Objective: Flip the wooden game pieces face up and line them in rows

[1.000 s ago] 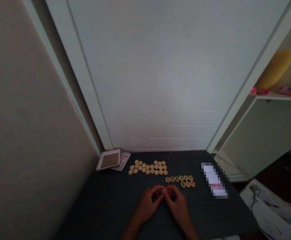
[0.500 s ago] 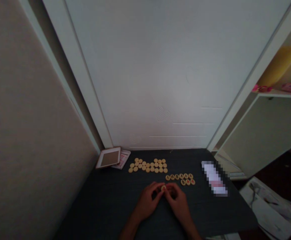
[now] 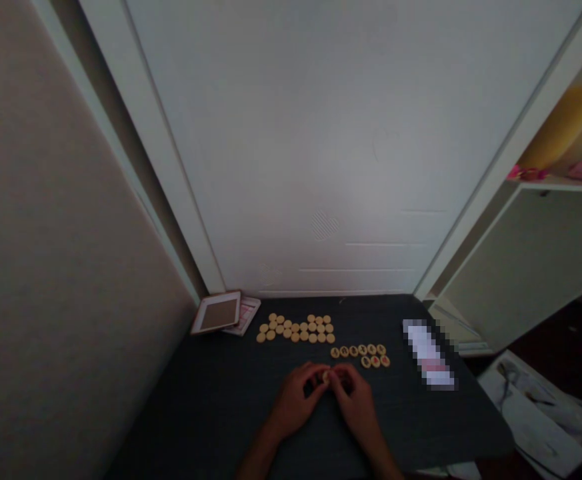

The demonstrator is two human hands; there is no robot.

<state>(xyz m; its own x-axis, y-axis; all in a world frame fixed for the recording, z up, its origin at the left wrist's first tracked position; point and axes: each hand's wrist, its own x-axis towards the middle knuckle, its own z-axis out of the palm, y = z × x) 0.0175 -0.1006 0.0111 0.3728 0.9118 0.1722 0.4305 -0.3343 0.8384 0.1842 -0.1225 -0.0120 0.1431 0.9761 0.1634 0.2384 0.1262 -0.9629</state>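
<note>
1. A tray (image 3: 221,315) overlaps a card (image 3: 249,313), far left on the table (image 3: 205,407).
2. Plain discs (image 3: 295,328) cluster near the back.
3. The left hand (image 3: 295,398) pinches a disc (image 3: 326,377).
4. The right hand (image 3: 353,395) pinches it too, fingertips opposite.
5. Marked discs (image 3: 363,349) form two rows.
6. A pixelated item (image 3: 428,352) lies rightmost.

From the near side, the left forearm (image 3: 259,451) and right forearm (image 3: 379,451) slant inward — left hand (image 3: 292,398) and right hand (image 3: 355,395) close together at the fingertips, fingers curled, thumbs pinching.

Discs (image 3: 353,351) bear characters (image 3: 375,362) (black, red), illegibly small.
</note>
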